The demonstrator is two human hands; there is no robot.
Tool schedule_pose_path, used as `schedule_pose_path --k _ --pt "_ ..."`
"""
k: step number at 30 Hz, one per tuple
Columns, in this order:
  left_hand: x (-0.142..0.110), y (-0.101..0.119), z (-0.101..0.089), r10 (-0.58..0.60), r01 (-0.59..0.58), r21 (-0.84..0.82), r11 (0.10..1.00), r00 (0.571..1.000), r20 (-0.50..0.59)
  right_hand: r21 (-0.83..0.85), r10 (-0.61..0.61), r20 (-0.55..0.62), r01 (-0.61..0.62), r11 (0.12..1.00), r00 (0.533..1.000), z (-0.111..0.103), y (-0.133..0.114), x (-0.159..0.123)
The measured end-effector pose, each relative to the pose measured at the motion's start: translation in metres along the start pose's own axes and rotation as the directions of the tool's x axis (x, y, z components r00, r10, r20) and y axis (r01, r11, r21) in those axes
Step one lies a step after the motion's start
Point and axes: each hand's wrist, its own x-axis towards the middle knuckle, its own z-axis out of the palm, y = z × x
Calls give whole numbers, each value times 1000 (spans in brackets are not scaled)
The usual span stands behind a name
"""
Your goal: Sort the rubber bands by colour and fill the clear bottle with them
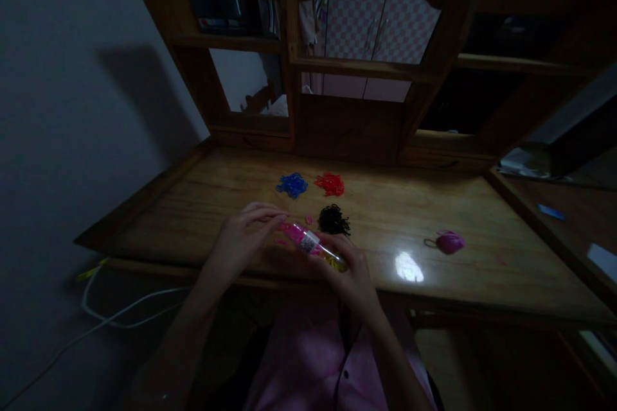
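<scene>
My right hand (349,270) is closed round a clear plastic tube (328,250) with a white barcode label. Pink bands (296,230) fill its left part and yellow ones show at its right end. The tube lies tilted just above the table's front edge. My left hand (245,231) has its fingertips pinched on pink bands at the tube's left end. Some loose pink bands (309,219) lie beside that end. Just behind the tube is a pile of black bands (333,219). Farther back are a blue pile (292,185) and a red pile (330,184).
A purple pouch-like thing with a loop (450,242) lies on the wooden desk (385,205) to the right. Wooden shelving (351,128) rises along the back edge. White cables (130,305) hang at the left front, and a wall (87,141) stands on the left.
</scene>
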Motion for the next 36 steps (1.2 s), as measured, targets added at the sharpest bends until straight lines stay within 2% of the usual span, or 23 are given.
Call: schedule_pose_path --k 5,7,10,15,22,28,31,34,36 --pt "-7 -5 3 -165 171 -98 980 984 63 5 0 0 0 1000 1000 0 0 0" --pt "-13 -6 5 -196 205 -141 969 978 75 7 -3 -2 3 1000 1000 0 0 0" --pt "-20 -3 7 -191 197 -183 963 980 54 5 0 -6 0 1000 1000 0 1 0" --pt "-25 5 7 -153 154 -140 978 988 18 7 -8 -12 8 1000 1000 1 1 -1" --pt "-28 -1 13 -2 24 -185 982 993 117 -2 12 -16 -12 1000 1000 2 3 -1" --pt "-28 -14 16 -21 81 -296 952 980 198 5 6 -1 -6 1000 1000 1 3 -1" --pt "-32 -15 19 -49 94 -337 937 989 139 10 2 4 -2 1000 1000 0 1 -1" --pt "-36 -11 21 -74 64 -263 963 997 -29 5 5 5 -5 1000 1000 0 0 0" --pt "-37 -10 23 -70 48 -210 977 993 -95 -2 1 4 -1 1000 1000 0 0 0"
